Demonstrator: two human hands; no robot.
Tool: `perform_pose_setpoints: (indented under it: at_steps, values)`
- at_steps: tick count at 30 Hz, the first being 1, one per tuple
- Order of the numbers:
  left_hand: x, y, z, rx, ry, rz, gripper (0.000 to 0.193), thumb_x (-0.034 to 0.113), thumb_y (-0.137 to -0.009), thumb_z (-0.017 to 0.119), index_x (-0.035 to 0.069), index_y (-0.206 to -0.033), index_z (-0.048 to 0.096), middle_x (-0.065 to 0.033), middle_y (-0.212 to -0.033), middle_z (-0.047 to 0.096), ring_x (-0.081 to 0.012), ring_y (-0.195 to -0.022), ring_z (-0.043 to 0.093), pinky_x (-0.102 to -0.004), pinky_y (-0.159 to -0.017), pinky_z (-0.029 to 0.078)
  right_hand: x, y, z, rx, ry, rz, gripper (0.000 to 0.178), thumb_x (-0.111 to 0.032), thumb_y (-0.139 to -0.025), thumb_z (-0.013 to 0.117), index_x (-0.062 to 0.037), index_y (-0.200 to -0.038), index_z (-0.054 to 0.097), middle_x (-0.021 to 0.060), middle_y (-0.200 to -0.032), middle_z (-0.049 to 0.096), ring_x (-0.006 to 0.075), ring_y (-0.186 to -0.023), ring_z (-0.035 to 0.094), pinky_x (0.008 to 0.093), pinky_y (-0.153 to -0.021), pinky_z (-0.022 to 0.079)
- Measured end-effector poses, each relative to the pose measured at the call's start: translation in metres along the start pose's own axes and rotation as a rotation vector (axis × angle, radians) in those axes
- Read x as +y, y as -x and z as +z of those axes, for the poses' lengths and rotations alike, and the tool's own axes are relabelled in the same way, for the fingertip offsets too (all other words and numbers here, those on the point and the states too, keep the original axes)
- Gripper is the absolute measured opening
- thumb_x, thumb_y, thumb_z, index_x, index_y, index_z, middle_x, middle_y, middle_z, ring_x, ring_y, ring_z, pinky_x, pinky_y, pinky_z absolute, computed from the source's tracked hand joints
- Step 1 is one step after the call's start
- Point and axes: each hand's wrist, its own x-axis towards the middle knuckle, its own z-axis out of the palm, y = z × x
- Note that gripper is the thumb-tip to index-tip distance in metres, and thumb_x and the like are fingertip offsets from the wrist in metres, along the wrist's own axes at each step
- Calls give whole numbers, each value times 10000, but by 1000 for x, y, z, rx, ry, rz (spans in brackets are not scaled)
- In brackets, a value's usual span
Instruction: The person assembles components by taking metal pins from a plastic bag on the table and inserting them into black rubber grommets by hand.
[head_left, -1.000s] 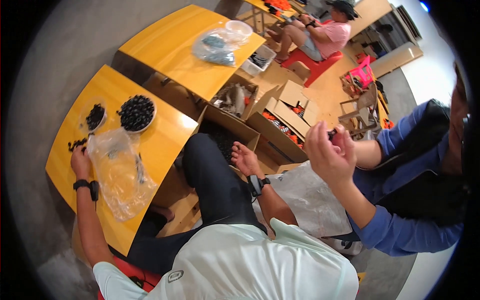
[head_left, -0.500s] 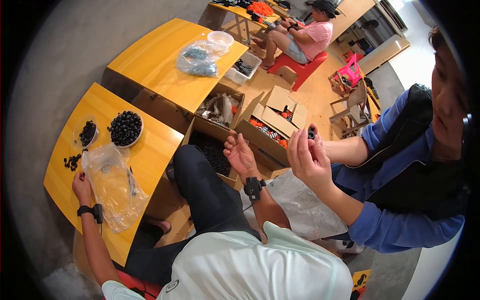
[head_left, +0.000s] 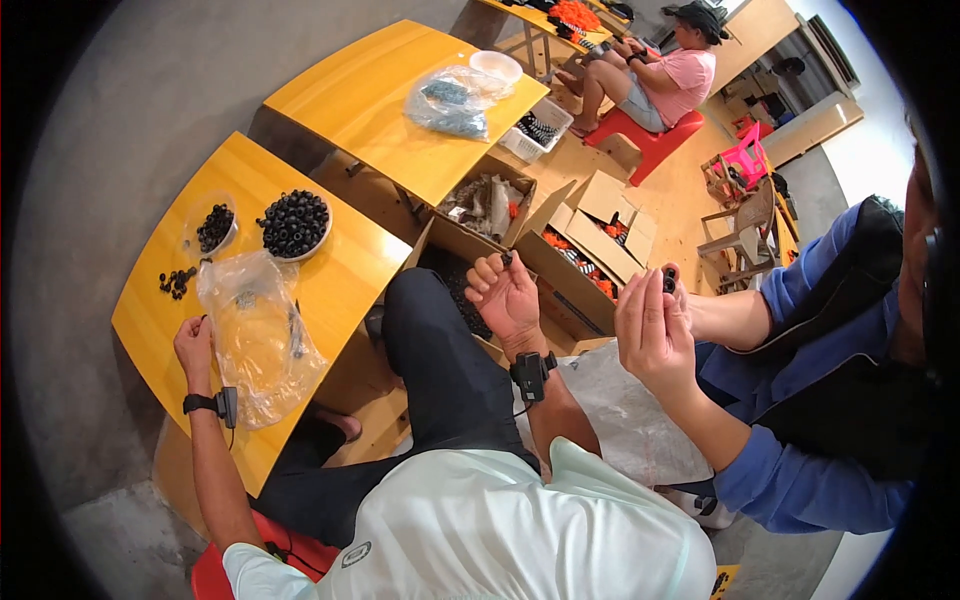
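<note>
My right hand (head_left: 508, 300) is raised over my thigh, palm up, its fingers curled with a small black ring-shaped part (head_left: 507, 258) pinched at the tips. On the near yellow table, my left hand (head_left: 193, 350) rests beside a clear plastic bag (head_left: 260, 345). Its fingertips are pressed together; a dark speck shows there, too small to name. Farther up the table sit a round tub heaped with black ring-shaped parts (head_left: 294, 224), a smaller tub of black pieces (head_left: 215, 228) and a loose cluster of black pieces (head_left: 177, 283).
At my right, a person in a blue jacket holds up a small black part (head_left: 669, 281). An open carton of black pieces (head_left: 440, 262) stands beyond my knee, next to a carton with orange items (head_left: 590, 262). A second yellow table (head_left: 380, 90) and a seated person in pink are farther off.
My right hand now shows a black part at its fingertips, and its fingers have curled in more. The whole view has shifted, moving the scene rightward.
</note>
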Motion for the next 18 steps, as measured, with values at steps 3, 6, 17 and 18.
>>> perform_pose_setpoints:
  at_steps: [3,6,17,18]
  values:
    - [12,14,1,3,69,-10,191,163,-936,675,-16,-1001,669,-1,-765,629,-63,-625,539,-218,-567,426,12,-5,12,12,-46,47,343,-393,-1058,377,-104,-893,460,18,-827,397,177,-782,419,322,-696,387]
    - [32,33,-1,43,60,-12,169,151,-935,676,-11,-981,669,8,-776,629,-61,-640,537,-214,-581,429,20,-10,18,-5,-32,74,287,-356,-1043,424,-101,-921,473,24,-858,417,176,-806,436,318,-695,393]
    - [115,116,18,10,277,33,157,116,-926,682,-11,-1019,677,9,-821,634,-67,-683,561,-211,-631,461,32,1,17,221,118,26,246,-275,-1007,580,-62,-1129,603,3,-884,532,116,-757,450,256,-652,394]
    - [126,124,19,-13,278,36,153,103,-929,674,-11,-1031,675,2,-842,640,-68,-696,571,-212,-637,468,33,1,12,220,116,32,246,-275,-1007,580,-62,-1129,603,3,-884,532,116,-757,450,256,-652,394]
